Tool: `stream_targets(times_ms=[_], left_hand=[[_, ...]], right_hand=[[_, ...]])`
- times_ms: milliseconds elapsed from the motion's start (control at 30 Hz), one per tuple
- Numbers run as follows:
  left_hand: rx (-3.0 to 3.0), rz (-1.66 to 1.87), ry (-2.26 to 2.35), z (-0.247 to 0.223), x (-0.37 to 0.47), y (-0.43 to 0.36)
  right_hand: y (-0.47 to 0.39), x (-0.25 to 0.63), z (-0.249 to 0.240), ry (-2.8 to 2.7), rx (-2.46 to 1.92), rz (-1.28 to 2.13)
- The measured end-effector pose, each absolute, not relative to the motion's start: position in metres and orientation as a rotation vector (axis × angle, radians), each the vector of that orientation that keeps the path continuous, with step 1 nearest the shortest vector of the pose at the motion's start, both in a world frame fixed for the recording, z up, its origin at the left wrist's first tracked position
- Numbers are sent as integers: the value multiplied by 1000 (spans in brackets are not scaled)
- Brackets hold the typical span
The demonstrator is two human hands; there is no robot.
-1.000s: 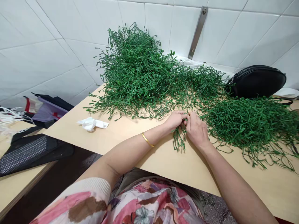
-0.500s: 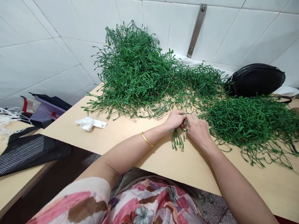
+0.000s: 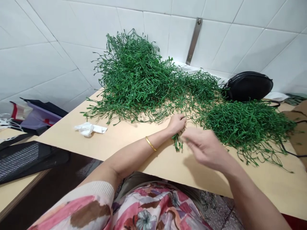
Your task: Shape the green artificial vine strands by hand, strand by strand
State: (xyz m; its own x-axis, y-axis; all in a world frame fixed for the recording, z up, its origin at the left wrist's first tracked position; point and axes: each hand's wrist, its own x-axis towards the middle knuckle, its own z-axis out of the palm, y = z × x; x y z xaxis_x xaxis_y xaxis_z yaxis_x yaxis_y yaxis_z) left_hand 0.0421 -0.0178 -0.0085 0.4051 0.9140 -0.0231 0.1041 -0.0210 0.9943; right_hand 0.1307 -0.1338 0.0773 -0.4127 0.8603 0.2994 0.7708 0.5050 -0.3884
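A small bunch of green stems [image 3: 177,143] hangs from my left hand [image 3: 177,124], whose fingers are closed round it over the wooden table [image 3: 134,140]. My right hand [image 3: 203,145] is raised just right of the bunch, its fingers curled together and smeared by motion; whether anything is between them cannot be made out. Behind my hands stands a tall heap of thin green plastic-looking stems [image 3: 136,76]. A lower heap of the same stems [image 3: 247,124] lies to the right, and loose stems spread between the two.
A black bag [image 3: 249,86] rests behind the right heap. Crumpled white tissue [image 3: 88,128] lies at the table's left. Further left are a black mesh item [image 3: 21,159] and purple and black fabric [image 3: 39,115]. A metal bracket [image 3: 194,41] is fixed to the tiled wall.
My right hand has come away from my left hand, moving right and toward me. The left hand keeps its hold on the small bunch. The view has shifted slightly.
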Motion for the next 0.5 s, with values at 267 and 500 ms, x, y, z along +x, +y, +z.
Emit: stream_targets(times_ms=[267,500], left_hand=[[1109,634,576,11,25,-17],[824,658,487,17,20,-11]], right_hand=[[-100,249,121,-1534,-2181,-767],[-106,260,102,-1389,-2241,-820]])
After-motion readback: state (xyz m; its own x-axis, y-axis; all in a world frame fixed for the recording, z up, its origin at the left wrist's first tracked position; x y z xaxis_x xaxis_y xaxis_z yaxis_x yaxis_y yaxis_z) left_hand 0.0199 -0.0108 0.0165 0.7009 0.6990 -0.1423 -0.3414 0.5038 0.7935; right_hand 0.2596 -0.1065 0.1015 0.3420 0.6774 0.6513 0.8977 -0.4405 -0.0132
